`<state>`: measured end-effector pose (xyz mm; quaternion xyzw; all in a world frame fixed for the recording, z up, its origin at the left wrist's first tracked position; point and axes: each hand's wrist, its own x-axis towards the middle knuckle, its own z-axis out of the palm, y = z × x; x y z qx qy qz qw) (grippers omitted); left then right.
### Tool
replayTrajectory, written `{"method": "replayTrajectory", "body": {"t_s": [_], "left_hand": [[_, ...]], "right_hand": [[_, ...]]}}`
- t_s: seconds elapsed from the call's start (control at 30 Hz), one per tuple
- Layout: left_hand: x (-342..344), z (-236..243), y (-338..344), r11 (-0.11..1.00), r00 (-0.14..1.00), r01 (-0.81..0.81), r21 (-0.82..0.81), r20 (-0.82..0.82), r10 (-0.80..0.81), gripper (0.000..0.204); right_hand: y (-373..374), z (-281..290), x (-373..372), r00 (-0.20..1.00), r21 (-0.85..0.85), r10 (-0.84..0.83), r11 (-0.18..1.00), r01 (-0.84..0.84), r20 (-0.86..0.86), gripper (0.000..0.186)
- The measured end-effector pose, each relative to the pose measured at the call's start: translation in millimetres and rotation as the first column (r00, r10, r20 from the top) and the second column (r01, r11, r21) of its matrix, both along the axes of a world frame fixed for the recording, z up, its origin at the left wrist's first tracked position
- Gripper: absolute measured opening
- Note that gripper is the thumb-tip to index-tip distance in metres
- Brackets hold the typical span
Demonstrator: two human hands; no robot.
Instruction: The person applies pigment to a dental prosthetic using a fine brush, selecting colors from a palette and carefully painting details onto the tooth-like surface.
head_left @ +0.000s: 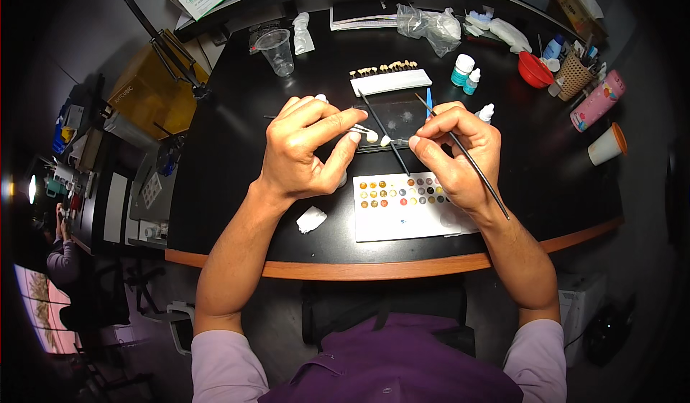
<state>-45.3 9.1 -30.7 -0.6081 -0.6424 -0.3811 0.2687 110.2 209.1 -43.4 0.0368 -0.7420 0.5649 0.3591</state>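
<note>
My left hand (305,144) is closed on slim tweezers (359,128), with a small cream tooth crown (371,136) at their tips. Close beside the crown, my right hand (466,155) pinches a tooth-shaped shade tab (386,141) by its clear stem. That same hand also holds a thin dark brush (478,169) slanting across its fingers. Between the hands a dark stick (397,153) runs diagonally; whether a hand touches it I cannot tell. Below lies a white palette (374,225) with rows of coloured spots, partly covered by my right hand.
Behind the hands stands a white shade-guide holder (392,83) with tooth tabs. Bottles (462,70), a clear cup (277,52), a red bowl (535,70), a brush basket (573,72), a pink tumbler (598,101) and a paper cup (606,146) surround the workspace. Crumpled tissue (312,220) lies near the front edge.
</note>
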Motion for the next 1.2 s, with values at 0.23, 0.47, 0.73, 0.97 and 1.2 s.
{"method": "replayTrajectory", "body": {"t_s": [0.23,0.47,0.73,0.97,1.2], "left_hand": [[2.5,-0.3,0.6,0.999,0.995,-0.051,-0.014,0.091,0.052,0.019],[-2.5,0.2,2.0,0.999,0.998,-0.038,-0.035,0.057,0.04,0.026],[26.1,4.3,3.4,0.999,0.947,-0.036,-0.005,0.318,0.035,0.029],[46.1,8.7,7.4,0.993,0.938,-0.042,0.108,0.346,0.002,0.029],[49.7,4.8,9.0,0.989,0.951,-0.015,0.149,0.306,-0.031,0.03]], "right_hand": [[15.9,-9.6,-18.6,0.916,0.494,-0.391,0.816,0.301,0.088,0.004],[24.1,-15.5,-31.9,0.893,0.623,-0.43,0.737,0.26,0.136,0.003],[9.3,6.4,-19.7,0.932,0.424,-0.36,0.839,0.341,-0.038,0.02],[-16.1,23.3,10.2,0.96,0.096,-0.029,0.994,0.058,-0.279,0.021],[-28.3,21.4,21.9,0.923,0.125,0.136,0.987,-0.096,-0.36,0.015]]}}
